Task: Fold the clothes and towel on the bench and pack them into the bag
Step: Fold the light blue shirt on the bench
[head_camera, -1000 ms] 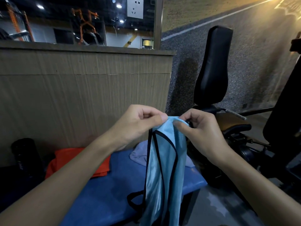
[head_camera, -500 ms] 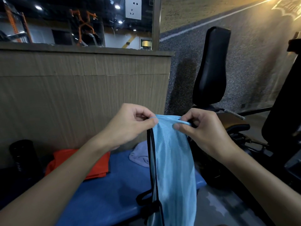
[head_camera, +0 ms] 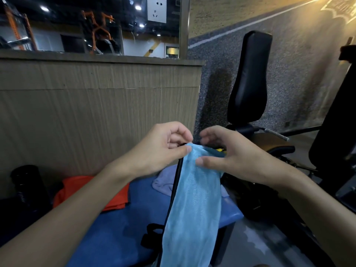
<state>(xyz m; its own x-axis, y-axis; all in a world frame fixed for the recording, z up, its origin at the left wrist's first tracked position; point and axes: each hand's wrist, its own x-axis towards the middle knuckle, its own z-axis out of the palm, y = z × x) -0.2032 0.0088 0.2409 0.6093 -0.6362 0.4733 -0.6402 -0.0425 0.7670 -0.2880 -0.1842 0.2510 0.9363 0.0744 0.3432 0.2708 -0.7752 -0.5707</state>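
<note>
Light-blue mesh bag (head_camera: 192,209), black-trimmed, hanging long, left hand (head_camera: 159,149) pinching top

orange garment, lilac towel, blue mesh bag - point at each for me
orange garment (head_camera: 75,185), head view, upper part of the cloth
lilac towel (head_camera: 163,182), head view, bunched middle of the cloth
blue mesh bag (head_camera: 192,209), head view, middle of the hanging mesh

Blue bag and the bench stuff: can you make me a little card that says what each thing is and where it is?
Bag: light blue mesh bag, held up, black cord down its left edge
Left hand: pinches the bag's top corner
Right hand: thumb on the bag's front, fingers curled behind its top
Bench: blue bench, behind the bag
On bench: orange garment at left, pale purple towel mid-bench, both outside the bag
</note>
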